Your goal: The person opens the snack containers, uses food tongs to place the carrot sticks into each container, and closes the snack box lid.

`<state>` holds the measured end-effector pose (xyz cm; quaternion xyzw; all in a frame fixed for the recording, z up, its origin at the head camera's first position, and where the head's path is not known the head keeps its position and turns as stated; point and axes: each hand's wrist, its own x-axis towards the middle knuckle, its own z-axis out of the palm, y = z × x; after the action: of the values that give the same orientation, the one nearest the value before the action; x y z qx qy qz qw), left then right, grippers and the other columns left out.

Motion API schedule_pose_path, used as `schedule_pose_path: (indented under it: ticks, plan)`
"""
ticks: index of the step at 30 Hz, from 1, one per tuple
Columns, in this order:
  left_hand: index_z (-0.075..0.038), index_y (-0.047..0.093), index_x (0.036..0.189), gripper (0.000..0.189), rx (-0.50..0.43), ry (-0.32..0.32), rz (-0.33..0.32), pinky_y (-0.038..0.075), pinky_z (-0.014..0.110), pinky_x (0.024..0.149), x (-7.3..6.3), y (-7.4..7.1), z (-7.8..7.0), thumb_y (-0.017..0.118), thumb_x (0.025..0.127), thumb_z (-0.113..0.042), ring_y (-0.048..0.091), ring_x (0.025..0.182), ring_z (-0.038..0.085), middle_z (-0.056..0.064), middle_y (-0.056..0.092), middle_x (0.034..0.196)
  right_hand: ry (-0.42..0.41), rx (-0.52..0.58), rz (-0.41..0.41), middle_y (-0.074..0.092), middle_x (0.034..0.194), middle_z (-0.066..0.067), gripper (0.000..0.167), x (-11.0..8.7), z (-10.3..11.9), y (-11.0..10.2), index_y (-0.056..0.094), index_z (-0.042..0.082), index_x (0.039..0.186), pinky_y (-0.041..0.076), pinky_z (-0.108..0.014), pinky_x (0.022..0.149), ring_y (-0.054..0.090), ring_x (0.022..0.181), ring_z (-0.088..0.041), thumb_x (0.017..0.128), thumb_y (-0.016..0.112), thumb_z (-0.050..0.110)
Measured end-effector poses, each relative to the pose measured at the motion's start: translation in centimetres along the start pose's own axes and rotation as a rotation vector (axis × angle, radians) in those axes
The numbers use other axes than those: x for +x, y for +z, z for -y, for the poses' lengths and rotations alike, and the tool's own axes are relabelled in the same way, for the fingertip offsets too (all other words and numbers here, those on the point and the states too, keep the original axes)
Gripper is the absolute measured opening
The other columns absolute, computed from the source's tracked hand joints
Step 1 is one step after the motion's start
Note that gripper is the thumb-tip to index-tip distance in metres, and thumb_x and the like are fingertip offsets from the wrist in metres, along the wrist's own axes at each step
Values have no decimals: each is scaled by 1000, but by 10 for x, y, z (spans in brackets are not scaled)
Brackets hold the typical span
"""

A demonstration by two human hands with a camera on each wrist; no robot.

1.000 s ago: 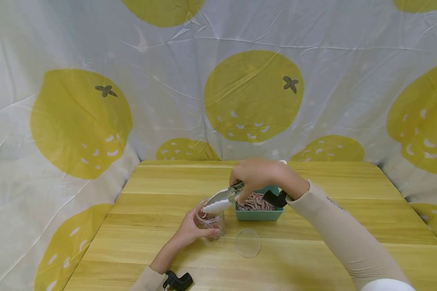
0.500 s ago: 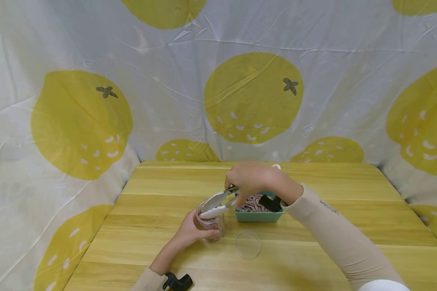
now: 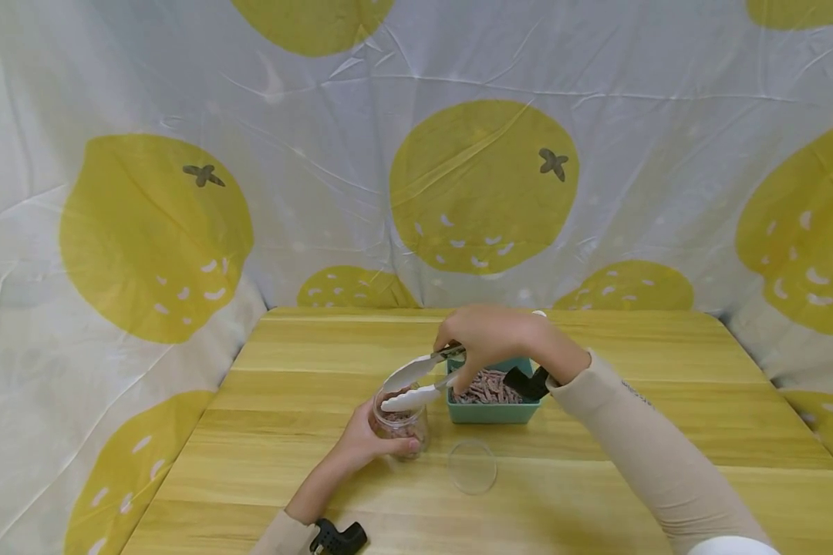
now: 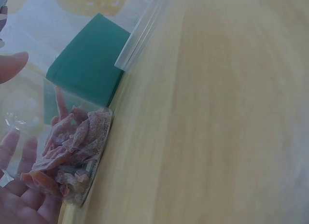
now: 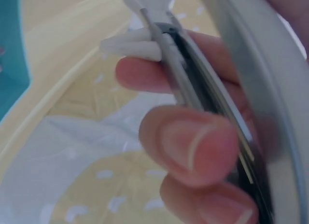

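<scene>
My left hand point(image 3: 362, 441) grips a clear jar point(image 3: 401, 432) on the table, thumb along its near side. Pinkish-brown dried strips point(image 4: 72, 151) lie in the jar's bottom in the left wrist view. In my right hand point(image 3: 489, 339) is a pair of metal tongs point(image 5: 193, 74) with white tips. Those tips point(image 3: 409, 399) are spread apart over the jar's mouth, with nothing seen between them. Beneath the right hand stands a teal box point(image 3: 493, 414) filled with more of the same strips point(image 3: 489, 388).
A clear round lid point(image 3: 472, 467) lies flat on the wooden table point(image 3: 597, 493), right of the jar and in front of the teal box. A lemon-print cloth point(image 3: 319, 169) hangs behind the table and along its sides.
The tongs dipped into the jar's mouth, then rose slightly, and their tips opened wider. The right hand shifted left and back right. The left hand and jar stayed in place.
</scene>
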<state>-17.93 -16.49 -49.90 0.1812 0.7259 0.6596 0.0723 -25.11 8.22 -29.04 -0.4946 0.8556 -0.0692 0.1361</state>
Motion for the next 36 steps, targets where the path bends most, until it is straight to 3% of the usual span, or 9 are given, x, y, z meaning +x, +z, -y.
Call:
schedule_pose_path:
  ticks: [5, 7, 13, 20, 25, 28, 32, 36]
  plan:
    - [-9, 49, 144, 76, 50, 46, -1, 42, 40, 106, 1, 0, 1, 86, 78, -7, 52, 126, 33, 15, 58, 136, -17, 99, -22, 69, 109, 0, 52, -16, -18, -3, 74, 8, 115, 54, -31, 80, 63, 94, -14, 76, 88, 39]
    - [-7, 48, 144, 76, 50, 56, -2, 41, 41, 107, 1, 0, 2, 85, 78, -5, 51, 127, 38, 19, 58, 135, -3, 118, -39, 68, 115, -3, 57, -24, -25, -6, 72, 6, 119, 54, -33, 84, 63, 100, -16, 76, 87, 40]
    - [4, 47, 141, 75, 7, 119, 16, 38, 42, 112, 3, -1, 3, 84, 77, 2, 46, 131, 45, 25, 53, 138, 89, 169, -66, 67, 119, -5, 64, -49, -45, -8, 70, 4, 123, 53, -37, 83, 62, 100, -18, 75, 87, 42]
    - [4, 48, 140, 74, -2, 138, 18, 37, 48, 111, 5, 1, 4, 84, 75, 3, 47, 131, 44, 24, 54, 138, 154, 185, -46, 68, 111, -5, 63, -74, -67, 1, 70, 1, 121, 46, -32, 67, 55, 82, -16, 76, 86, 43]
    - [7, 47, 140, 75, -12, 135, 19, 36, 50, 111, 5, 1, 3, 85, 76, 3, 45, 131, 47, 26, 53, 138, 212, 186, -6, 67, 118, -10, 63, -87, -79, 13, 69, 0, 121, 49, -33, 73, 61, 92, -18, 78, 84, 44]
    - [7, 47, 140, 75, -14, 137, 19, 36, 50, 111, 5, 1, 2, 85, 75, 3, 44, 130, 49, 26, 53, 138, 232, 220, 20, 66, 96, -2, 49, -90, -85, 20, 73, 4, 111, 44, -29, 64, 55, 75, -12, 79, 84, 40]
    - [7, 47, 140, 75, -12, 141, 21, 36, 51, 111, 4, 0, 2, 85, 76, 2, 45, 131, 48, 27, 53, 138, 241, 257, 30, 43, 63, 5, 26, -91, -90, 31, 74, 14, 91, 26, -25, 54, 28, 56, -7, 79, 84, 34]
    - [5, 47, 141, 74, -15, 142, 29, 35, 52, 111, 2, -1, 2, 84, 77, 1, 44, 132, 47, 26, 52, 140, 244, 256, 22, 36, 59, 8, 25, -90, -93, 44, 73, 14, 88, 23, -24, 53, 24, 54, -6, 77, 86, 32]
